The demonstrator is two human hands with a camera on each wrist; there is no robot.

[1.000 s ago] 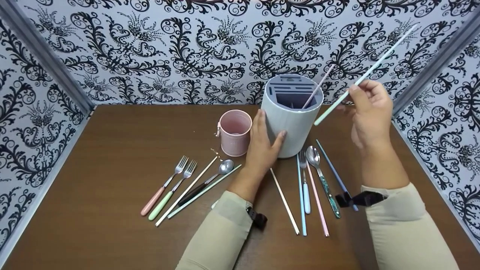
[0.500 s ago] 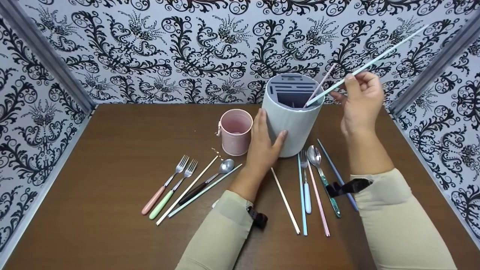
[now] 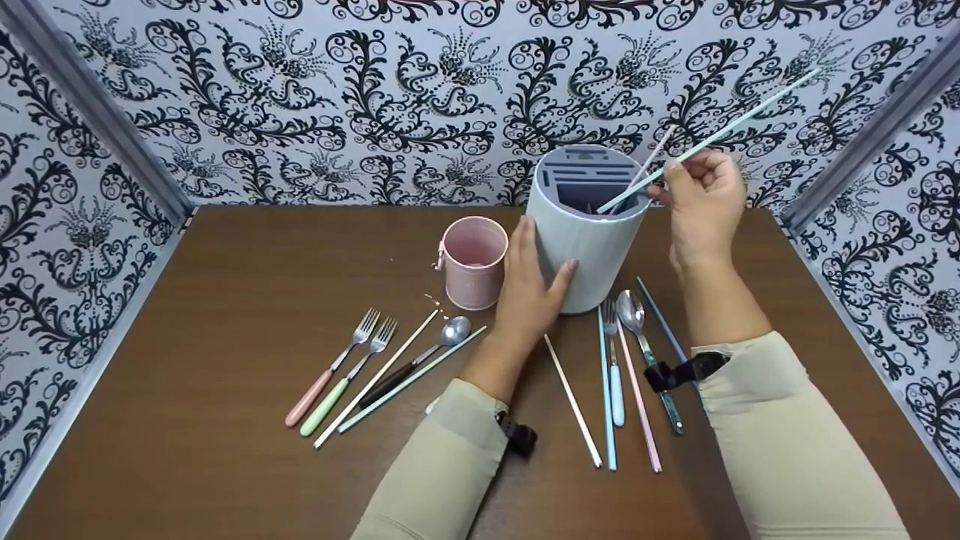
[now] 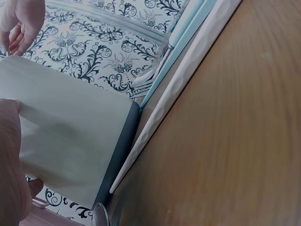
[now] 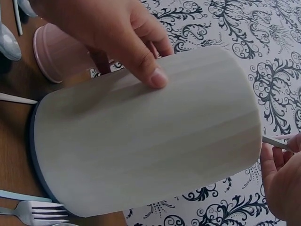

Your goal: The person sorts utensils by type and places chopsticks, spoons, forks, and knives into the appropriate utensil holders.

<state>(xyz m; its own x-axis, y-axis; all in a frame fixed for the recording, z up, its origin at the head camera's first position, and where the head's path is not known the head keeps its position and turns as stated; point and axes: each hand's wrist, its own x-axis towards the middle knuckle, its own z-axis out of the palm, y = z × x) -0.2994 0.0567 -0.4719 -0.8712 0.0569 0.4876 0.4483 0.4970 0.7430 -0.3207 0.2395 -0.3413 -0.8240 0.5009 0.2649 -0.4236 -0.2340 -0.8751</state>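
A whitish cylindrical utensil holder with a grey slotted top stands on the table, leaning slightly. My left hand holds its left side, the thumb across the front. In the right wrist view, that thumb presses against the holder's smooth wall. My right hand pinches a pale green chopstick near its lower part. The chopstick slants, its lower end over the holder's front opening. A pink chopstick stands inside that same opening, leaning right and crossing behind the green one in the head view.
A pink metal cup stands left of the holder. Two forks, chopsticks and a black-handled spoon lie at left. Before the holder lie several chopsticks, a blue-handled fork and a spoon. Patterned walls enclose the table.
My right hand has moved left with the green chopstick, bringing its lower end from beside the holder to over the front opening. The chopstick now lies flatter. My left hand stays on the holder.
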